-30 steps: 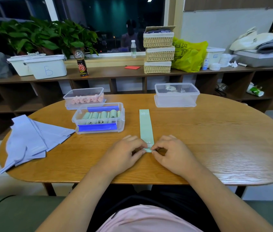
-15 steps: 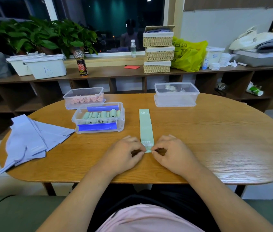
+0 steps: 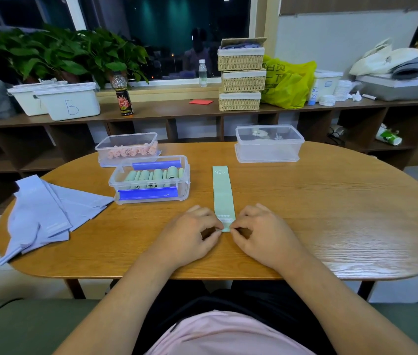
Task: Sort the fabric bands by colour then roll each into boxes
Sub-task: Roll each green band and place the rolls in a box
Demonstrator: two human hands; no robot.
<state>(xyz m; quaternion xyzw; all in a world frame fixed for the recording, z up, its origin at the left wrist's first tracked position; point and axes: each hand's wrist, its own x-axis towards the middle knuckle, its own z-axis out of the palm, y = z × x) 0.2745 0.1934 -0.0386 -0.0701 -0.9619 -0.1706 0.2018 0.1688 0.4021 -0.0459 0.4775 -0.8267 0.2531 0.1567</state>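
Note:
A mint green fabric band [image 3: 222,192] lies flat and straight on the wooden table [image 3: 330,213], running away from me. My left hand [image 3: 190,233] and my right hand [image 3: 263,233] pinch its near end from either side, fingers curled. To the left stands a clear box with blue clips [image 3: 151,181] holding several rolled green bands. Behind it is a clear box [image 3: 128,149] with pink rolls. A pile of flat lilac bands [image 3: 46,213] lies at the table's left edge.
A third clear lidded box [image 3: 269,143] stands at the far side of the table, right of centre. Behind the table runs a low shelf [image 3: 164,108] with white bins, wicker baskets, a bottle, a yellow bag and plants.
Almost nothing has moved. Both hands stay at the near end of the green band, with the fingertips working slightly on its edge.

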